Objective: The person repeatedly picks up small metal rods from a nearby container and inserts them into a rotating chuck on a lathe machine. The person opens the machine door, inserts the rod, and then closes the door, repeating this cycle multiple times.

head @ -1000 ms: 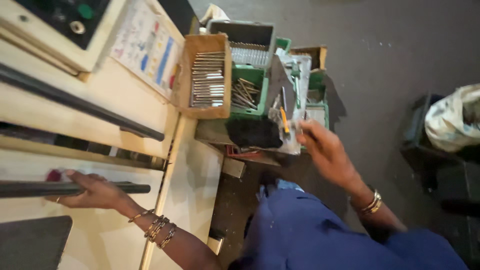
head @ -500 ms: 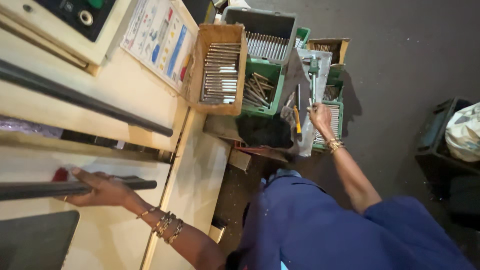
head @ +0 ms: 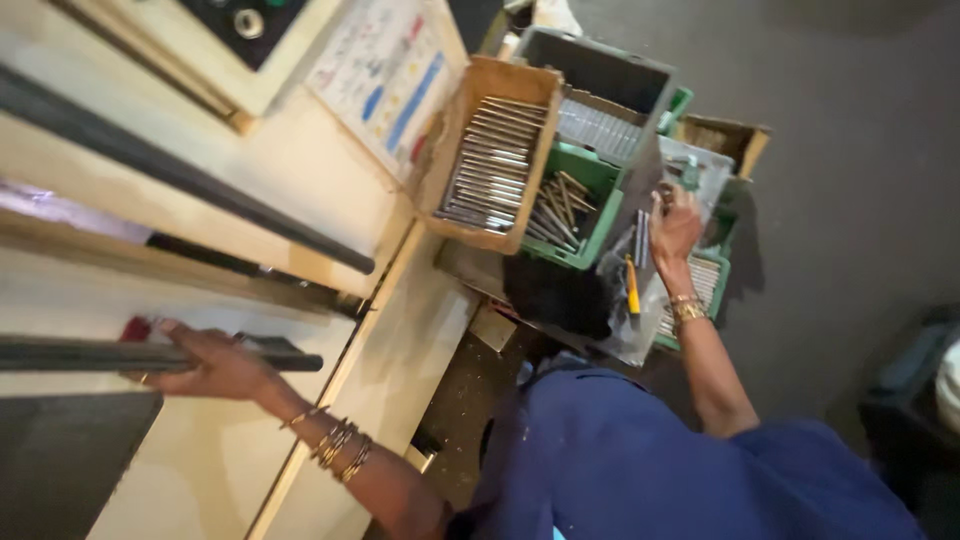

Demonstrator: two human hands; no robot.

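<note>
Metal rods gripped by right hand at centre right need firm, level lifting; left hand, lower left, steadies dark bar.

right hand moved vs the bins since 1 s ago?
Yes. The right hand has reached out from near the body to the clear bag beside the green bin. The left hand stays on the dark bar.

The dark metal bar under the left hand runs off the left edge. The right hand blurs among clear plastic bags; whether it grips anything cannot be told. The control panel is cut off at the top.
</note>
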